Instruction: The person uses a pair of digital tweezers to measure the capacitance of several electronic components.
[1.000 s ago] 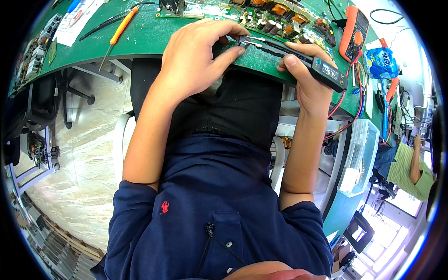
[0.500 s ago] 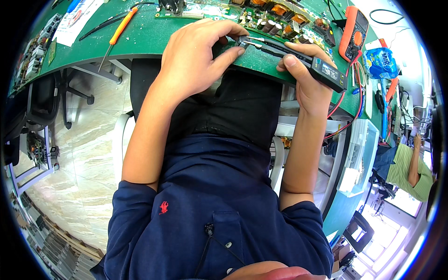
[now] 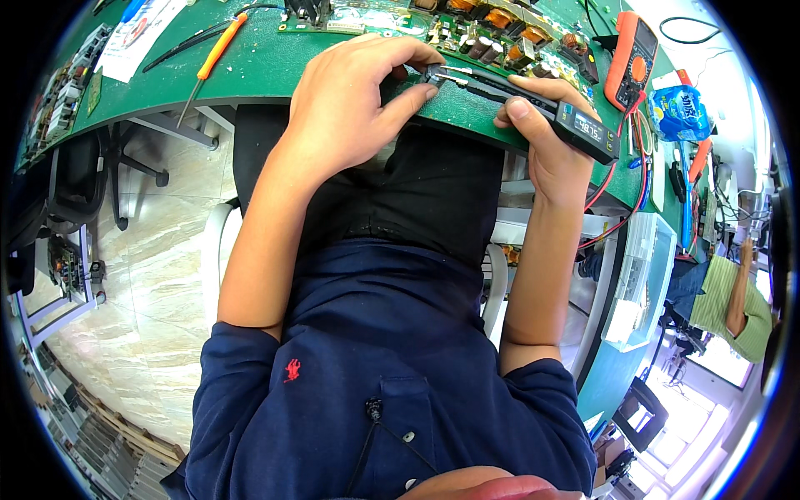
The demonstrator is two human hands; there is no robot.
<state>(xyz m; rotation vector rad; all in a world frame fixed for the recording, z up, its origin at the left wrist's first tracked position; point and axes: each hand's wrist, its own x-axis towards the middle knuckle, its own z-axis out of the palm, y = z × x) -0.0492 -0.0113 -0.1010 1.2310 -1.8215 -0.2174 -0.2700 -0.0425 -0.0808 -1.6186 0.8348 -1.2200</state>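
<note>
Part (image 3: pixel 432 74) is pinched between left fingers (image 3: pixel 408 102); right fingers (image 3: pixel 533 122) grip the tester (image 3: pixel 575 132), likely checking it; next, hold still.

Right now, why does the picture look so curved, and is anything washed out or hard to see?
All in the head view: the fisheye lens bows the near edge of the green table; bright light washes out the lower-right background; the dark part at the left hand is too small to identify.

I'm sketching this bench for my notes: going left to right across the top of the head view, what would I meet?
White paper sheet, orange-handled tool, left hand, black tweezer-style meter, orange multimeter, blue packet.
</note>
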